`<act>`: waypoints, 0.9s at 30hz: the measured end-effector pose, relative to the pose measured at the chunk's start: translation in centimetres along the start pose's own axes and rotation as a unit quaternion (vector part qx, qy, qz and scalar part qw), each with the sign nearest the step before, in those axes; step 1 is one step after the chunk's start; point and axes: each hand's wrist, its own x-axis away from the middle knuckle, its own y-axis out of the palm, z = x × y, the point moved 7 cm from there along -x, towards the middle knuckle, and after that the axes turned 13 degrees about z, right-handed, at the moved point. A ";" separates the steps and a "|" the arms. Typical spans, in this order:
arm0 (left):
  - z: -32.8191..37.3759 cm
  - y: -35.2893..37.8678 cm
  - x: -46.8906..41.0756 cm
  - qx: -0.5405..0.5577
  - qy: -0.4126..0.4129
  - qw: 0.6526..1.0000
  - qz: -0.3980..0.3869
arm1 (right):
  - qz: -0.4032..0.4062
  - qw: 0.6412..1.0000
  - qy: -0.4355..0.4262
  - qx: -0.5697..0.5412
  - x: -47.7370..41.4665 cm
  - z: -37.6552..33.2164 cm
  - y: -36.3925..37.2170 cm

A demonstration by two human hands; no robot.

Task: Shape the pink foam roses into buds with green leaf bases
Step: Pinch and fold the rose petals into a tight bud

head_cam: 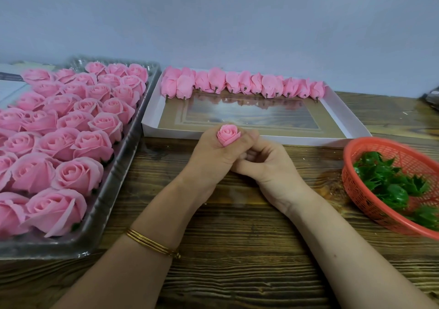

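Squeezing gently suits the single small pink foam rose: it looks light, soft and easily creased. Mid-bench, the left hand wraps its lower petals, the soundest hold. The right hand curls against it; whether it grasps anything is hidden. About fourteen finished pink buds line the far white cardboard box. Thirty-odd open pink roses fill the left clear plastic tray. Green plastic leaf bases, too heaped to count, sit in the right red mesh basket.

No text, label, brand or number could be read in the view. The pale flat sheet with a dark band, behind the clear plastic tray, was too blurred.
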 end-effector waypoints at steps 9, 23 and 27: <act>0.6 0.1 0.2 -0.003 -0.008 0.999 -0.048 | -0.051 0.998 0.025 -0.038 0.2 -0.1 0.3; 0.5 -0.1 0.2 0.003 0.009 1.000 0.024 | 0.058 0.994 -0.053 0.075 0.2 -0.8 -0.3; 0.4 0.0 0.2 -0.001 0.008 1.000 0.003 | 0.036 0.997 -0.026 0.062 0.2 -0.6 -0.3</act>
